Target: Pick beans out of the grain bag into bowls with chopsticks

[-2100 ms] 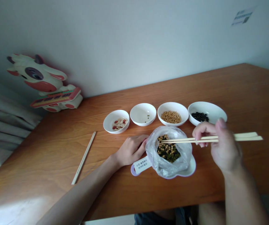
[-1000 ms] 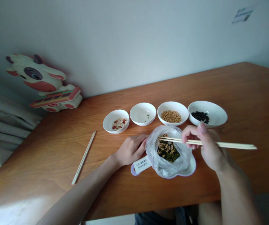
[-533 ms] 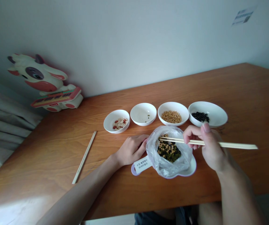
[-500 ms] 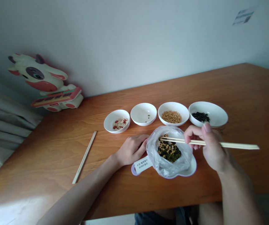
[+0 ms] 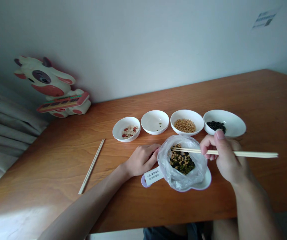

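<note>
My right hand grips a pair of light wooden chopsticks, held nearly level. Their tips reach into an open clear plastic bag, at the far left part of a heap of mixed beans in tan, green and black. Closed at the bag's left rim, my left hand pinches its edge, though the fingertips are partly hidden. Under the bag sits a white dish with a lilac rim. A printed white label lies across its handle. Whether the chopstick tips clasp a bean is too small to tell.
Behind the bag stand several white bowls: one with nut pieces, one with a few green beans, one with tan beans, one with black beans. Spare chopsticks lie left. A cow toy leans against the wall.
The whole view has shifted slightly, so things appear a little further right. Both hands, the chopsticks and the bag keep nearly the same places relative to each other.
</note>
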Tool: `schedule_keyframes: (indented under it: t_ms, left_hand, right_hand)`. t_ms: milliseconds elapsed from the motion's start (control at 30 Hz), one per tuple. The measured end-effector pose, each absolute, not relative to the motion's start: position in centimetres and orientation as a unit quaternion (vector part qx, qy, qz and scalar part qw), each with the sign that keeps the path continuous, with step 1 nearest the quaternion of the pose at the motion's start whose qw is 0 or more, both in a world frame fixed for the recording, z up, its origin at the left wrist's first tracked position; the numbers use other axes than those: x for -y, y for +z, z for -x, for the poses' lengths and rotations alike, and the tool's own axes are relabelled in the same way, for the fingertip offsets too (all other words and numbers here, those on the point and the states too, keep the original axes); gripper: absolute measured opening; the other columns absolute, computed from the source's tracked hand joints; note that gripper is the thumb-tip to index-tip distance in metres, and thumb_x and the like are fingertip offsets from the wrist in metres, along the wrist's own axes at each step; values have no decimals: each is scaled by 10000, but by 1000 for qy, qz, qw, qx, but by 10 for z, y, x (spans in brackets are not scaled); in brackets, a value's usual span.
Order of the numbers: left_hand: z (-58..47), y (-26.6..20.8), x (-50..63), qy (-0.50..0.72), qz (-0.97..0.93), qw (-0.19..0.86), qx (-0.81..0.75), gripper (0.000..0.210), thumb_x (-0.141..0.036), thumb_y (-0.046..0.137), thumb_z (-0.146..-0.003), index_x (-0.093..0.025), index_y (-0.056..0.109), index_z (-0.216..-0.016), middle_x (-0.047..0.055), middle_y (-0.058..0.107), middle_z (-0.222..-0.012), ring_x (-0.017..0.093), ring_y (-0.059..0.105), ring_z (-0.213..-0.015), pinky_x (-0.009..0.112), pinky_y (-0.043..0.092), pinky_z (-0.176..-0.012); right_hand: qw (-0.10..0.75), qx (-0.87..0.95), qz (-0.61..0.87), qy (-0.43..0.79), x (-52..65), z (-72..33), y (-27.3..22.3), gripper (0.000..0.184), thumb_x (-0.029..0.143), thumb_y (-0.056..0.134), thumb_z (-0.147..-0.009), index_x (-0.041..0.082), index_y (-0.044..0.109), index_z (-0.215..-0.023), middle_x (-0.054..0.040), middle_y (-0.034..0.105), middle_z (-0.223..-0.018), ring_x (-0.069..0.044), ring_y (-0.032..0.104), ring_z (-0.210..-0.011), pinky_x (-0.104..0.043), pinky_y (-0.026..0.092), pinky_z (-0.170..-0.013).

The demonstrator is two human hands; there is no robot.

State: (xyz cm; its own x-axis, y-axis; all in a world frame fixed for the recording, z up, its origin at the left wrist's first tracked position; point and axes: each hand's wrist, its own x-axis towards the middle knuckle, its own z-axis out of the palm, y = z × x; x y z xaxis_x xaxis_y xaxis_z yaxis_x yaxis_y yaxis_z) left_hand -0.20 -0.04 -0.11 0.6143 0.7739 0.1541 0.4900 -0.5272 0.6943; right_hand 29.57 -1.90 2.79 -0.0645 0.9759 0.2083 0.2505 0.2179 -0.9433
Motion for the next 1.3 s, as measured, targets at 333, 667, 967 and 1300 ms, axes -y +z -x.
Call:
schedule_keyframes:
  t_ms: [333, 667, 967, 1300]
  left_hand:
    - [1, 0, 0, 230, -846, 309, -369, 401, -392, 327, -1148, -178, 660, -1209, 92, 756, -1105, 209, 716, -959, 317, 528, -873]
    - [0, 1, 0, 231, -848, 305, -368, 382, -370, 331, -1149, -177, 659, -1182, 74, 750, -1085, 183, 698, -911, 289, 503, -832]
    - [0, 1, 0, 228, -848, 301, -373, 407, -393, 316, -1151, -172, 657, -1121, 79, 748, -1045, 181, 688, -879, 286, 507, -801]
    - [0, 2, 1, 232, -847, 303, -370, 390, -379, 328, -1150, -182, 663, -1183, 74, 754, -1084, 189, 704, -922, 294, 512, -840]
  right_hand:
    - [541, 561, 495, 383, 22, -299, 36, 744, 675, 337, -1034, 229, 665, -536, -64, 555, -507, -183, 479, -498, -364, 315, -504]
    - [729, 434, 430, 307, 14, -305, 43, 756, 572, 303, -1059, 229, 628, -468, -65, 482, -423, -201, 523, -507, -388, 350, -562]
    - [787, 355, 448, 233, 5, -322, 33, 701, 603, 297, -1035, 244, 630, -534, -40, 469, -438, -193, 469, -414, -374, 253, -480]
    - [772, 329, 443, 317, 2, -316, 40, 638, 519, 334, -1024, 217, 656, -563, -48, 485, -463, -180, 474, -436, -374, 238, -470]
